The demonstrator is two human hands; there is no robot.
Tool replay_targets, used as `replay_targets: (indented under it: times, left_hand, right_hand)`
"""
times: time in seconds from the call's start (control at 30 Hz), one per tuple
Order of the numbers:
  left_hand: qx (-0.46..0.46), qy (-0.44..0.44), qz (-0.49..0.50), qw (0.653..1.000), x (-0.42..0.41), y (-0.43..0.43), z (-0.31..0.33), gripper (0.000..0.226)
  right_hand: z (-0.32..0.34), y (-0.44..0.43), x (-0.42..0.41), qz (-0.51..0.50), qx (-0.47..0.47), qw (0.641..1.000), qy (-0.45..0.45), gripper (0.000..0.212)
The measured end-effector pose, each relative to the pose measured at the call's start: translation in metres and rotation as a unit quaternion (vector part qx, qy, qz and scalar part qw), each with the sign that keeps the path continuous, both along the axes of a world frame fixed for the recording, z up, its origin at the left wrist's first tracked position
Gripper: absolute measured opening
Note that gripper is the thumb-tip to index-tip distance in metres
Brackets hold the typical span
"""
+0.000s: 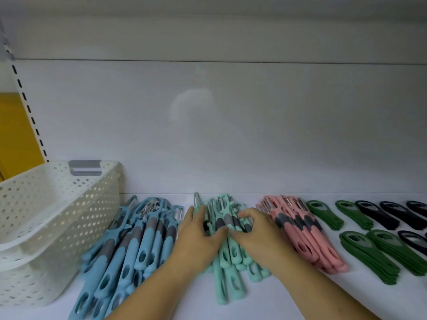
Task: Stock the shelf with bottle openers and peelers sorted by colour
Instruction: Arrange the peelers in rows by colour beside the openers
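Peelers lie on the white shelf point(300, 294) in piles by colour: blue peelers point(136, 241) on the left, mint-green peelers point(227, 257) in the middle, pink peelers point(305, 232) to the right. Further right are stacks of green bottle openers point(369, 255) and dark navy bottle openers point(392, 215). Both hands are on the mint-green pile. My left hand point(198, 236) lies flat against its left side, thumb across the top. My right hand point(256, 232) has its fingers curled over the grey necks of the peelers, thumb beside the left thumb.
A white perforated basket point(46, 218) stands at the left end of the shelf, touching the blue pile. The shelf's white back wall point(231, 135) rises just behind the piles. A slotted upright point(25, 98) runs up at far left.
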State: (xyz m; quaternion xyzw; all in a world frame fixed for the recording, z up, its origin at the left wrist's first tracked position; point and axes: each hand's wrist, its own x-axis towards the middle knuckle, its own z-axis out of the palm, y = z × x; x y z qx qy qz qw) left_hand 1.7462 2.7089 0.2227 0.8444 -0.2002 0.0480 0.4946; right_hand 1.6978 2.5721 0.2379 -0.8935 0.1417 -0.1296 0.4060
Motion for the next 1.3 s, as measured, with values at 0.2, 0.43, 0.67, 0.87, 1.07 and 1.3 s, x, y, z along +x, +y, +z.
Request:
replay_targets:
  times: [0.2, 0.43, 0.67, 0.87, 1.07, 1.3]
  left_hand:
    - [0.165, 0.109, -0.152, 0.968, -0.009, 0.025, 0.012, 0.106]
    - [0.305, 0.117, -0.234, 0.916, -0.019, 0.034, 0.017, 0.124]
    - [0.301, 0.051, -0.204, 0.93, -0.015, 0.033, 0.016, 0.125]
    - [0.285, 0.065, -0.189, 0.938, -0.015, 0.032, 0.015, 0.122]
    - [0.167, 0.053, -0.136, 0.975, -0.009, 0.036, 0.018, 0.087]
    - [0.251, -0.05, 0.03, 0.966, -0.008, 0.03, 0.017, 0.035]
  right_hand:
    - [0.008, 0.009, -0.01, 0.027, -0.126, 0.991, 0.031, 0.037]
    - [0.019, -0.003, -0.019, 0.029, -0.256, 0.961, 0.104, 0.042]
    - [0.026, -0.005, -0.024, 0.01, -0.295, 0.95, 0.105, 0.028]
    - [0.024, -0.007, -0.019, -0.035, -0.211, 0.977, -0.01, 0.017]
    - [0.02, 0.003, -0.016, -0.013, -0.122, 0.979, -0.161, 0.018]
    - [-0.007, 0.012, 0.003, 0.101, -0.141, 0.974, -0.145, 0.008]
